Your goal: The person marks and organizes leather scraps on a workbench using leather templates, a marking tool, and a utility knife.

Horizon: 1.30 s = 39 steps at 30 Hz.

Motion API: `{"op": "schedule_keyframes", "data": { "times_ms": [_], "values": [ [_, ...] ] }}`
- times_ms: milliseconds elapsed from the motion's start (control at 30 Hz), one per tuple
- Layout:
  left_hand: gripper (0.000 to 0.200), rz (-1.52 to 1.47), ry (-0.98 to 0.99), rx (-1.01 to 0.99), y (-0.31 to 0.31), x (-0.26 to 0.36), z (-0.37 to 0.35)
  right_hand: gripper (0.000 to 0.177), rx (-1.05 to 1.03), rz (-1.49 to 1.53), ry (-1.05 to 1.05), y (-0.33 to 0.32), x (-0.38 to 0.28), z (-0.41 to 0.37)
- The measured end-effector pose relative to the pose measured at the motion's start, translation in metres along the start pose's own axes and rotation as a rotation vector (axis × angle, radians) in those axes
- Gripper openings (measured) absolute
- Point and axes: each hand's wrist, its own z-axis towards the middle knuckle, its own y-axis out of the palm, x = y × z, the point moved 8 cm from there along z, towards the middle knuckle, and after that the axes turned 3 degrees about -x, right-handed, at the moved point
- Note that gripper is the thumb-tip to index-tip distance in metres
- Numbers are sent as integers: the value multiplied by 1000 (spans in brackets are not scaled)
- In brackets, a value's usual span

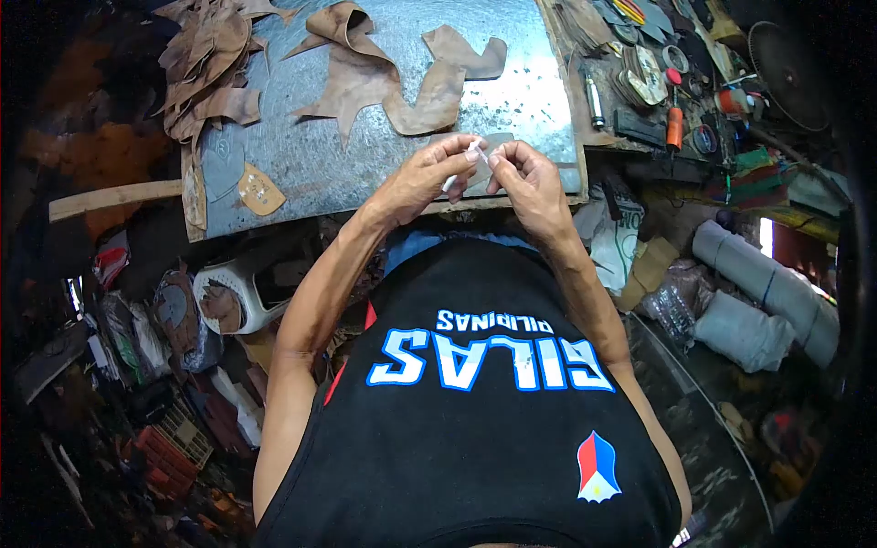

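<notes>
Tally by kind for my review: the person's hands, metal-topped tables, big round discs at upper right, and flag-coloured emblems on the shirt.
Hands: 2 (left hand, right hand)
Metal-topped table: 1
Big round disc: 1
Flag-coloured emblem: 1
Total: 5

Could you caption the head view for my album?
Left hand holding a small white item, right hand close by, at a table bearing brown leather-like pieces.

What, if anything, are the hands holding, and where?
The left hand pinches a small whitish item, identity unclear, with the right hand close to it; which part is held can't be told.
</notes>
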Motion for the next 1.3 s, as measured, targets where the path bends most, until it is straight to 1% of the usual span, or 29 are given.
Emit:
{"op": "schedule_keyframes", "data": {
  "times_ms": [67, 200, 367, 433, 467, 533, 567, 633, 767, 833, 867, 900, 967, 1033, 1067, 1167, 1200, 1267, 1300],
  "values": [
    [38, -23, -22, -69, 8, -6, 1, 18, -1, 22, -10, -4, 1, -5],
    [34, 1, 7, -11, 10, -8, -5, 19, -14, -4, 17, -9, 8, -14],
    [31, 87, -29, 39, 11, -7, -8, 20, -27, -73, 27, -13, 13, -22],
    [25, -139, -80, -30, 15, -16, -6, 20, -22, -50, 33, -13, 13, -25],
    [25, -139, -82, -31, 16, -17, -6, 20, -20, -49, 35, -14, 13, -26],
    [25, -93, -24, 8, 13, -15, -5, 20, -24, -24, 35, -13, 14, -28],
    [25, -93, -27, 8, 11, -14, -6, 20, -24, -23, 37, -12, 14, -29],
    [24, 26, 4, 12, 3, -8, -8, 19, -13, -7, 43, -9, 13, -30],
    [23, -19, -36, -6, -9, -4, -12, 18, -22, -15, 60, -3, 16, -28],
    [26, -11, -38, -49, -10, 2, -15, 17, -13, -139, 94, 2, 19, -25],
    [31, 34, -34, -3, -19, 0, -16, 18, -29, -175, 18, 7, 13, -22],
    [30, 116, -6, -20, -28, 0, -13, 19, -47, -167, 17, 12, 13, -19],
    [23, 18, -18, 40, -40, 8, -19, 18, -35, -233, 76, 20, 7, -18],
    [24, 19, 23, 64, -53, 17, -23, 15, -41, -171, 64, 29, 11, -13],
    [24, -23, 50, 43, -58, 20, -27, 14, -57, -114, 66, 36, 11, -11],
    [24, -15, 17, 35, -73, 29, -37, 14, -71, -40, 84, 54, 10, -6],
    [26, -28, 32, -32, -79, 28, -37, 13, -70, -48, 91, 59, 9, -4],
    [27, 28, -7, 28, -96, 30, -42, 13, -76, -44, 80, 72, 5, 1],
    [27, 29, -18, 0, -102, 35, -47, 13, -66, -35, 94, 77, 5, 3]
  ]
}}
